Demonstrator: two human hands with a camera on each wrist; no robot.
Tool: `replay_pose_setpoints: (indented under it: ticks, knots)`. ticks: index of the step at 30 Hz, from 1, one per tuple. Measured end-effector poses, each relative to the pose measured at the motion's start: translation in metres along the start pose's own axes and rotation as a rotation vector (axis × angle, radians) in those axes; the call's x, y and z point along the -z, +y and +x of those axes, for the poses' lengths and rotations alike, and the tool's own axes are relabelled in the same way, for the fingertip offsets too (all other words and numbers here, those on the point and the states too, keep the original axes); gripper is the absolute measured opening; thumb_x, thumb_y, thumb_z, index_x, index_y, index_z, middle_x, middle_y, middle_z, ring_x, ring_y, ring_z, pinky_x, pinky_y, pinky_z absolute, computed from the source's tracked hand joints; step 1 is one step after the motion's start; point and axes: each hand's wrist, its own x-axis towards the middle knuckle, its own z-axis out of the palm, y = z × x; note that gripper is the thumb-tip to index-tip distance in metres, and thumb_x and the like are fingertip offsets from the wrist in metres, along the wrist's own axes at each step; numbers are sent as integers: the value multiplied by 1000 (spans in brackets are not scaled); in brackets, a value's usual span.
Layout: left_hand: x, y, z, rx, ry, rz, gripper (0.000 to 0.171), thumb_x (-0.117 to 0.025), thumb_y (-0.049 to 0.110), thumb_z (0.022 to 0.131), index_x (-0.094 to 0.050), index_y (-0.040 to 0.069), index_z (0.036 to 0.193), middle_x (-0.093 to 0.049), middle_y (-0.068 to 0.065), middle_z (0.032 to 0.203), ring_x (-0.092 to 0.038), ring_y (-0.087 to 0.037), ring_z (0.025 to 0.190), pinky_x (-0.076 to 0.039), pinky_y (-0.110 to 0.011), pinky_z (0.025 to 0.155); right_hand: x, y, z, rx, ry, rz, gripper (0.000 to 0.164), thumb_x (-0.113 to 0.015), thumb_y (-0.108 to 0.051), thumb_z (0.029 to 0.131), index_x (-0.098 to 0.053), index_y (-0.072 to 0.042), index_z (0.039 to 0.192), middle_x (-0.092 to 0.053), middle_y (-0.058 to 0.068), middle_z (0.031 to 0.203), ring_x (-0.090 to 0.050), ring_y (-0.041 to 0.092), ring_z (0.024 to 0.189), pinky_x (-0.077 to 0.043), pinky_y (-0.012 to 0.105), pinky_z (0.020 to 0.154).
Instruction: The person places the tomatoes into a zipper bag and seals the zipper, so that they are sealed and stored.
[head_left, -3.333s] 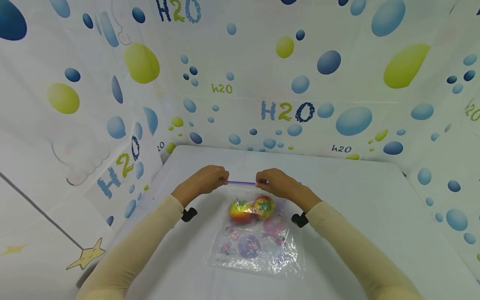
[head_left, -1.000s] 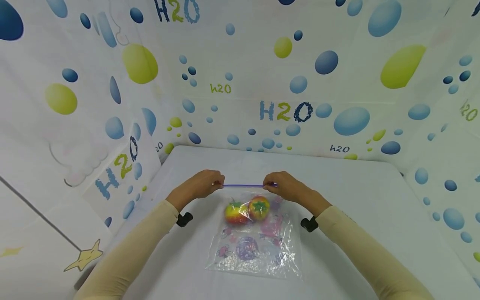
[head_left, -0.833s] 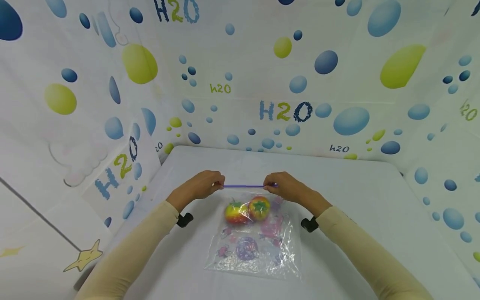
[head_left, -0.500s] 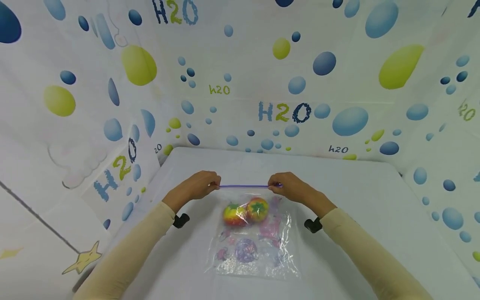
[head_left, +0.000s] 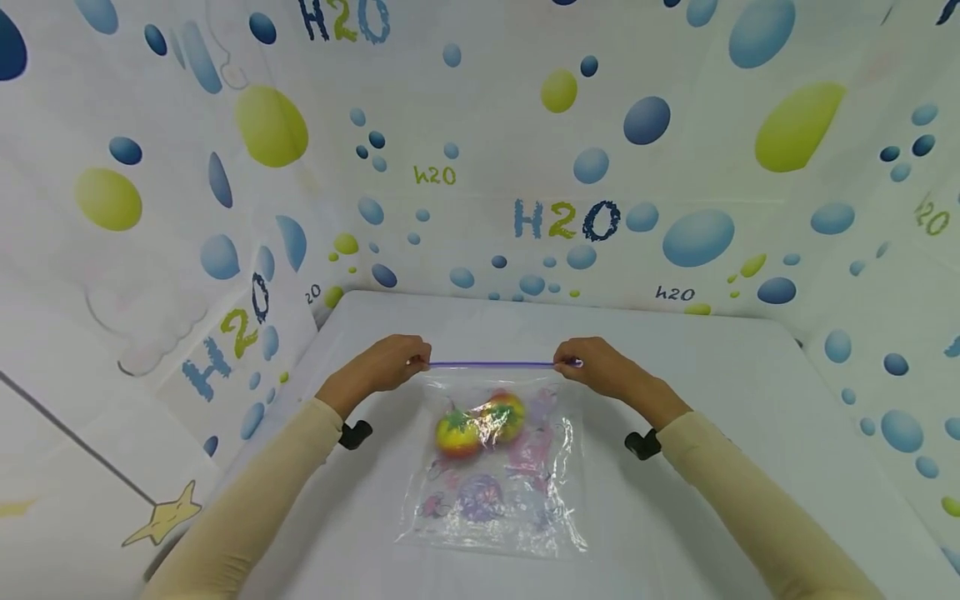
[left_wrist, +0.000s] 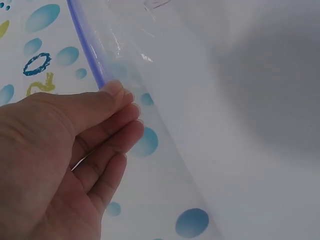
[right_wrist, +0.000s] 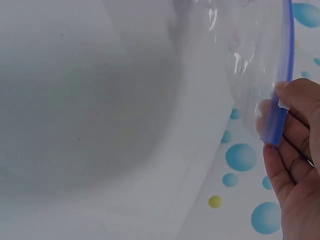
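A clear zip bag (head_left: 498, 533) with pink and purple prints hangs or lies below both hands. Inside it are two red and yellow tomato-like fruits (head_left: 457, 435) with green tops. A purple zip strip (head_left: 491, 364) runs straight along the bag's top edge. My left hand (head_left: 386, 364) pinches the strip's left corner between thumb and forefinger. Near the other end, my right hand (head_left: 600, 364) grips the strip; in the right wrist view the thumb presses on a small white slider (right_wrist: 283, 105), with a short blue end of strip showing below it.
The white-covered table (head_left: 720, 467) spreads around the bag. Behind it stands a white curtain-like wall (head_left: 480, 108) printed with blue and green drops. A dark camera mount (head_left: 642, 445) sits at each wrist.
The hands have moved apart, the left one leftward and the right one rightward towards the strip's end. More of the purple strip shows between them. The fruits and bag have shifted slightly left.
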Motion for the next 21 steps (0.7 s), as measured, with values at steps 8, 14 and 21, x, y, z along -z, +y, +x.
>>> replay_pose_setpoints:
  ticks: [8,14,21]
  knots:
    - [-2,-5,-1,9,-5,-25,10,-71,10,101,-66,11,92,-67,-1,90,-61,-19,85,-57,-42,84,4,11,-9,-87,-21,29,11,-71,-12,101,-75,-7,110,-75,3,103,-68,21,97,-60,48,93]
    - [-3,-2,-1,6,6,-24,9,-70,10,101,-66,11,93,-67,-2,91,-62,-20,87,-57,-43,85,5,13,-14,-113,-34,49,13,-71,-14,102,-75,-7,112,-75,2,103,-67,19,97,-60,48,94]
    - [-8,0,3,61,-8,-41,6,-68,13,103,-71,7,102,-69,-4,94,-61,-20,86,-56,-42,85,3,16,-15,-117,-5,26,13,-69,-14,103,-74,-7,112,-74,1,102,-66,18,96,-59,45,93]
